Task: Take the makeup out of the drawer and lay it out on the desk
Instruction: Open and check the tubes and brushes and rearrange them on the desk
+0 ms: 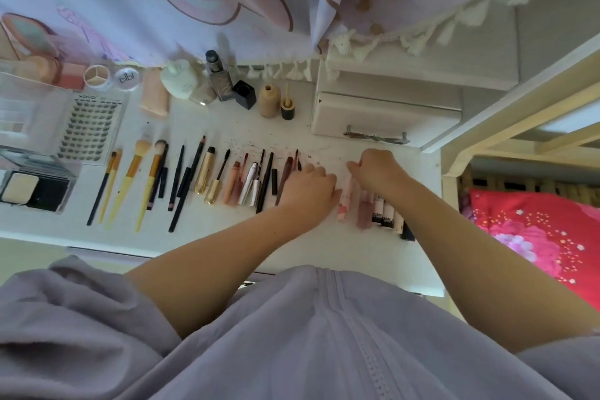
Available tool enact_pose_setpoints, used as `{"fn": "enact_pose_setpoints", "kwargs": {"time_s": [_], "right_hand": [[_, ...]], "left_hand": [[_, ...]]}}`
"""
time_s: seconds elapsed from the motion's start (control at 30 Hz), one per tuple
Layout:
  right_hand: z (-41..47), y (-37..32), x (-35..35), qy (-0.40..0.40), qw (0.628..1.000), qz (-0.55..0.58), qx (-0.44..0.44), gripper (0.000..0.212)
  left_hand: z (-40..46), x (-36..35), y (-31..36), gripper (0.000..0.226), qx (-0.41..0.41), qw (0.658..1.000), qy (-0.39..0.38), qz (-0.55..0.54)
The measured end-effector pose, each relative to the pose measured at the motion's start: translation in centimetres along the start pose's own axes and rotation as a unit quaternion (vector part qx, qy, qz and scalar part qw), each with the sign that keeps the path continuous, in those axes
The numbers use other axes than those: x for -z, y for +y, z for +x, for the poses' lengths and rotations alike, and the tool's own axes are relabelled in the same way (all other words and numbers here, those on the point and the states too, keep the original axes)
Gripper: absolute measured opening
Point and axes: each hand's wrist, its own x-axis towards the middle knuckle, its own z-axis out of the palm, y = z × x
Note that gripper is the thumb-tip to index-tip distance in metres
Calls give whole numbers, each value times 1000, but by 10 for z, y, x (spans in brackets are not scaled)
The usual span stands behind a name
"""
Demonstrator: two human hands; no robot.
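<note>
1. Pretty far along by the look of it. The white desk (207, 230) already has a long row of makeup across the middle of the frame: yellow-handled brushes (130, 178) at the left, then black pencils (181, 178), a gold mascara tube (204, 174), and a run of pink and silver lip tubes (240, 182).

2. Along the back edge, upper left of the frame, there's a lash tray (89, 130), small round pots (97, 78), a white bottle (178, 78) and a tan foundation bottle (269, 101). A compact (32, 188) sits at the far left.

3. Both hands are at the right end of the row. The left hand (308, 187) has its fingers curled down at the pink tube (344, 201); looks like it's holding it, but can't tell for sure. The right hand (376, 169) is curled over the tops of the next few tubes (380, 208), grip also hidden.

4. The small white drawer (386, 117) sits in the upper right, looks closed. Can't see inside, so no idea what's left. My guess: just straightening these last tubes.
</note>
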Motion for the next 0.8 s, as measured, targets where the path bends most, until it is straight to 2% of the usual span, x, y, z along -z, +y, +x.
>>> {"fn": "enact_pose_setpoints", "kwargs": {"time_s": [0.07, 0.17, 0.23, 0.33, 0.43, 0.5, 0.57, 0.7, 0.8], "right_hand": [[0, -5, -7, -18, 999, -42, 2, 41], [1, -11, -19, -29, 997, -64, 17, 33], [1, -14, -22, -40, 996, -73, 22, 30], [1, -14, -18, -52, 998, -31, 25, 29], [-5, -6, 1, -78, 992, 100, 21, 32], [-14, 0, 15, -103, 973, 208, 14, 32], [-25, 6, 30, -120, 959, 256, 24, 31], [-50, 15, 47, -159, 953, 249, 73, 38], [-65, 18, 48, -146, 946, 261, 127, 40]], "left_hand": [[-2, -9, 16, 41, -13, 998, -46, 27], [0, -21, 27, 43, 25, 993, -108, 43], [0, -25, 30, 41, 53, 991, -117, 41], [-6, -26, 29, 37, 101, 991, -86, -7], [-12, -19, 23, 27, 121, 989, -7, -79], [-15, -10, 21, 24, 105, 984, 29, -139], [-17, 2, 20, 25, 77, 979, 40, -185], [-23, 24, 12, 26, -3, 983, 17, -183], [-26, 38, 7, 26, -33, 977, -20, -210]]}}
